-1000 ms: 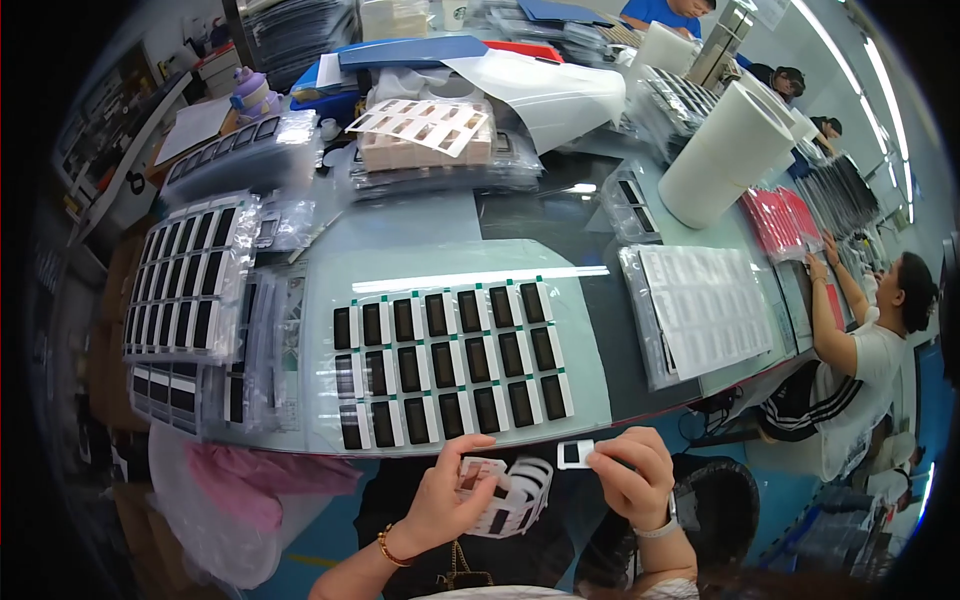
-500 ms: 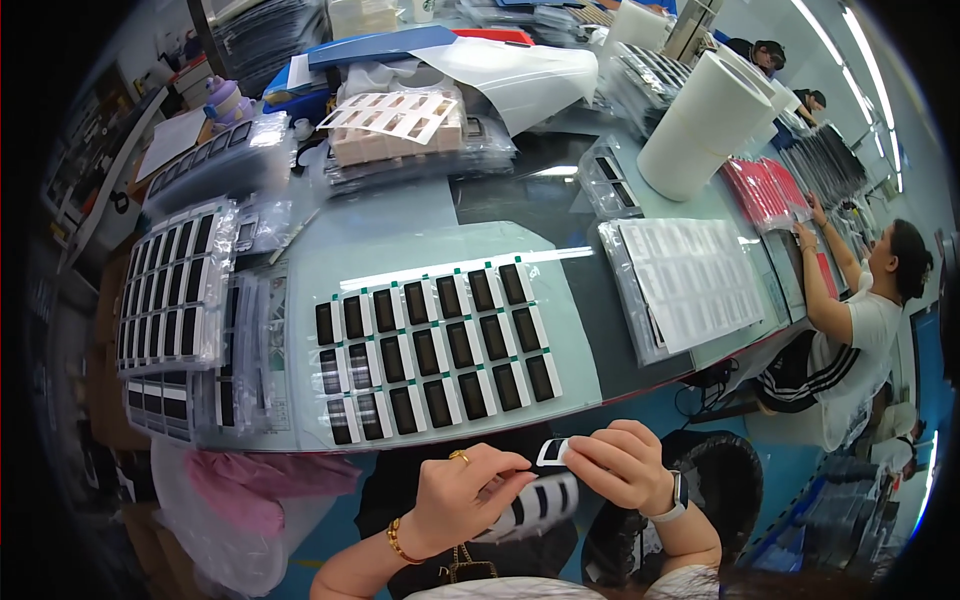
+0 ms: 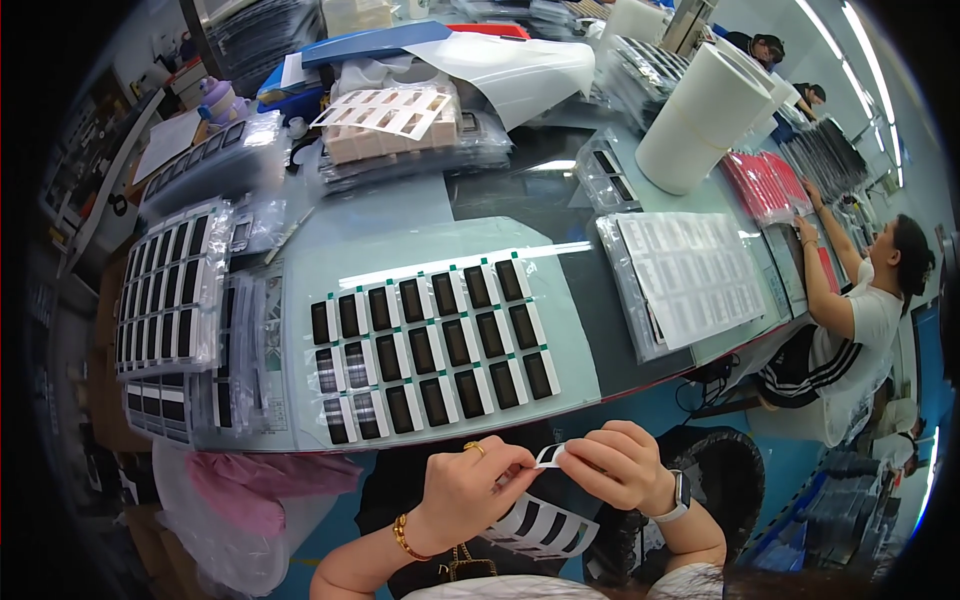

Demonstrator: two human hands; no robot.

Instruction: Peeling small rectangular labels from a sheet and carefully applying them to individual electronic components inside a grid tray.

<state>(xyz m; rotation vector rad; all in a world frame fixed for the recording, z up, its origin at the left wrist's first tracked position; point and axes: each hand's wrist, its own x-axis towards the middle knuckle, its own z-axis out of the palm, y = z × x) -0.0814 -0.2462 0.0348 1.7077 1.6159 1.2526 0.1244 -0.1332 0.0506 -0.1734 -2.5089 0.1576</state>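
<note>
Just beyond the table's front edge, my two hands are close together. My right hand [image 3: 617, 466] pinches a small white-framed piece with a dark middle [image 3: 549, 456] between thumb and fingers. My left hand [image 3: 474, 490] is closed in a pinch, its fingertips at the left end of that piece. Below the left fingers hangs a white sheet with black rectangular windows [image 3: 558, 521]; its upper corner is hidden by that hand, which seems to hold it. On the table, rows of dark rectangular panels with white strips and green tabs [image 3: 430, 350] lie on a clear sheet.
Stacked trays of dark panels [image 3: 175, 285] stand at the left. White sheets [image 3: 690, 275] lie on a pile at the right, near large white rolls [image 3: 700, 125]. A black-lined bin [image 3: 715, 490] stands below on the right. A co-worker [image 3: 860, 300] handles red packs [image 3: 765, 185].
My hands have come slightly closer, and the small white-framed piece now meets the left fingertips. The hanging windowed sheet has swung to the right and shows more of its face.
</note>
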